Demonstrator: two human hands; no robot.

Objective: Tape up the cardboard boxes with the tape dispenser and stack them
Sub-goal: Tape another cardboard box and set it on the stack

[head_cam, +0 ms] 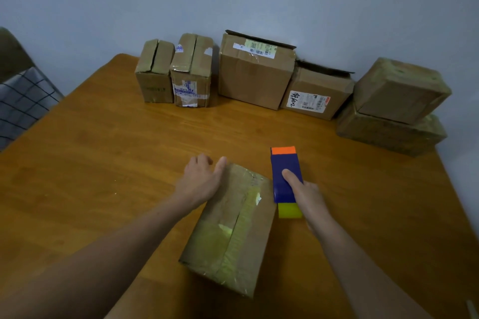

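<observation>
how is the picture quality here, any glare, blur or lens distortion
Head view: the wide-angle lens warps the brown wooden table toward the corners; mild glare sits on the tape of the near taped cardboard box; the two stacked cardboard boxes at far right look soft and greenish; lighting is dim and even, shadows faint.

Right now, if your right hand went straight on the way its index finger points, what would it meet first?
Past the tape dispenser under the right hand lies bare table, then probably the large open-flapped box.
</observation>
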